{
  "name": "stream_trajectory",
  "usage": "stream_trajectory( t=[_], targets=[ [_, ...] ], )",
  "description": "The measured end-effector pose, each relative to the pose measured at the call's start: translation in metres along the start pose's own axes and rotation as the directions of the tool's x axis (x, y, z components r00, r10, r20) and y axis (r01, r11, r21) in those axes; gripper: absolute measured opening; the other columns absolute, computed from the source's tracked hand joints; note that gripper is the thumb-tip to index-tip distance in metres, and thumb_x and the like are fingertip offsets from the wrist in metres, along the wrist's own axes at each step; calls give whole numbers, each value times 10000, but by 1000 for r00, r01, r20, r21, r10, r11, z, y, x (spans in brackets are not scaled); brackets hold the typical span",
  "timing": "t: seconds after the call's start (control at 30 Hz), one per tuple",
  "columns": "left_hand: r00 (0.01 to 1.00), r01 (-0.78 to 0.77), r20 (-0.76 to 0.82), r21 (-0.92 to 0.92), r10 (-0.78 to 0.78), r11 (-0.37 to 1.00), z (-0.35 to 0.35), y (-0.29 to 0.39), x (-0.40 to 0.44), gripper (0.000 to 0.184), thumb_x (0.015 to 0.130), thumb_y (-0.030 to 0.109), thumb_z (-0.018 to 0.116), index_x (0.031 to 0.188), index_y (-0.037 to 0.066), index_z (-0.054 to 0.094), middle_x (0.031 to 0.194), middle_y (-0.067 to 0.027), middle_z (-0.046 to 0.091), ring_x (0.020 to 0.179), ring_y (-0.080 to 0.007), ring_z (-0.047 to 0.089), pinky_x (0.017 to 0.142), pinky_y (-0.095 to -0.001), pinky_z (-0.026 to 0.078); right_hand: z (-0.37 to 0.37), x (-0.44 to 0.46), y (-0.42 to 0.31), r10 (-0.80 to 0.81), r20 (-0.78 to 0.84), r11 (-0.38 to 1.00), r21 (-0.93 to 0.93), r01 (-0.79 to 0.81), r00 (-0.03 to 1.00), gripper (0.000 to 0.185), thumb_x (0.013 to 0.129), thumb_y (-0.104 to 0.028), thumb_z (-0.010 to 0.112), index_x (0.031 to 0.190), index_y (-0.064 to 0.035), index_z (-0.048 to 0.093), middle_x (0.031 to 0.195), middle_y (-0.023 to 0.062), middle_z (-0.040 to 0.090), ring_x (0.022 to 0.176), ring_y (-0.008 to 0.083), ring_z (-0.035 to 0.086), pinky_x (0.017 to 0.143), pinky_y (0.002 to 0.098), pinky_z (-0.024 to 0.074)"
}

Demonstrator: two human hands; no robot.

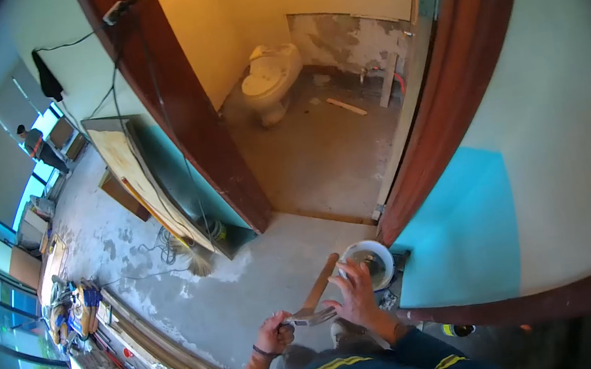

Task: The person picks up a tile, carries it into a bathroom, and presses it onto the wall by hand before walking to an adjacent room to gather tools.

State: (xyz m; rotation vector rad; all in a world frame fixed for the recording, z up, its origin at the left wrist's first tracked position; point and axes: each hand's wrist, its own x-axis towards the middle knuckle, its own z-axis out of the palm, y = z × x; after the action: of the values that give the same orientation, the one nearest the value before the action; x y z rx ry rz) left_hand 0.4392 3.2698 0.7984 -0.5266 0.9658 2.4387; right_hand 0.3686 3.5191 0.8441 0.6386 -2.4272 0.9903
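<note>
A hammer with a wooden handle [321,283] and a metal claw head [313,318] is held low in front of the body. My left hand [274,332] is closed at the left end of the hammer head. To the right, my right hand [359,296] has its fingers spread, with the fingertips at the near rim of a white bucket [379,254] and the thumb near the hammer head. Whether my right hand grips anything cannot be made out. The bucket stands on the floor by the door frame and holds something greyish.
A doorway with a red-brown frame [441,88] opens on a room with a toilet [272,82]. Left of it lean boards [152,182] and a broom [199,263]. Long planks [160,347] and bags [86,308] lie lower left. Another person [41,151] stands far left.
</note>
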Motion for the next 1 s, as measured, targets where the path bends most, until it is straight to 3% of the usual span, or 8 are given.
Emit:
stream_trajectory(
  t=[0.17, 0.3, 0.47, 0.53, 0.6, 0.73, 0.83, 1.0],
  targets=[
    [979, 151, 86, 313, -187, 938, 28, 56, 87, 328, 929, 389, 509, 897, 78, 609, 524, 74, 323, 405, -55, 261, 381, -217, 213, 22, 38, 72, -90, 511, 992, 125, 30, 855, 395, 648, -245, 779, 964, -107, 587, 865, 75, 535, 840, 283, 563, 762, 398, 453],
    [928, 311, 157, 174, -338, 934, 43, 99, 181, 334, 925, 407, 510, 871, 90, 602, 514, 75, 314, 400, -52, 257, 380, -224, 205, 61, 80, 119, -128, 248, 952, 303, 49, 960, 311, 667, -189, 749, 930, -108, 604, 855, 83, 553, 727, 304, 571, 622, 366, 453],
    [863, 388, 171, 378, -475, 841, 57, 164, 319, 327, 925, 427, 502, 822, 124, 572, 517, 82, 309, 403, -51, 240, 380, -221, 189, 131, 144, 192, 105, 474, 914, 300, -273, 874, 295, 750, -321, 668, 906, -73, 634, 842, 157, 616, 798, 350, 584, 734, 414, 456],
    [865, 444, 80, 340, -496, 829, 76, 204, 372, 286, 923, 412, 494, 865, 143, 573, 547, 70, 342, 402, -63, 242, 379, -220, 188, 143, 184, 204, 486, 504, 809, 50, -586, 714, 294, 768, -321, 697, 858, -53, 616, 754, 163, 588, 717, 346, 565, 620, 417, 439],
    [842, 410, 104, 513, -529, 754, 82, 237, 432, 271, 925, 403, 487, 908, 149, 579, 575, 63, 367, 417, -65, 262, 379, -221, 195, 155, 214, 229, 537, 284, 826, 15, -564, 794, 280, 798, -299, 697, 867, -43, 608, 723, 148, 574, 643, 284, 546, 592, 372, 433],
    [715, 84, 246, 899, -655, 430, 86, 249, 496, 289, 919, 332, 492, 1139, 163, 577, 679, 42, 440, 542, -48, 391, 405, -209, 302, 147, 274, 249, 826, 69, 511, 329, -794, 560, 246, 803, -235, 682, 911, -22, 623, 682, 70, 613, 589, 165, 586, 570, 330, 464],
    [594, 240, 156, 902, -789, 359, 142, 258, 526, 307, 940, 296, 475, 1219, 182, 534, 664, 54, 454, 486, -67, 379, 383, -211, 315, 124, 337, 248, 808, -11, 562, 318, -764, 589, 208, 787, -163, 706, 916, -22, 624, 699, 56, 617, 620, 135, 582, 564, 305, 454],
    [478, 52, 240, 953, -845, 300, 153, 243, 605, 143, 890, 228, 514, 942, 140, 614, 674, 32, 535, 507, -76, 477, 385, -237, 348, 147, 332, 325, 683, 56, 672, 340, -657, 728, 284, 808, -197, 700, 993, 2, 617, 817, 83, 617, 680, 135, 579, 600, 294, 469]
  ],
)
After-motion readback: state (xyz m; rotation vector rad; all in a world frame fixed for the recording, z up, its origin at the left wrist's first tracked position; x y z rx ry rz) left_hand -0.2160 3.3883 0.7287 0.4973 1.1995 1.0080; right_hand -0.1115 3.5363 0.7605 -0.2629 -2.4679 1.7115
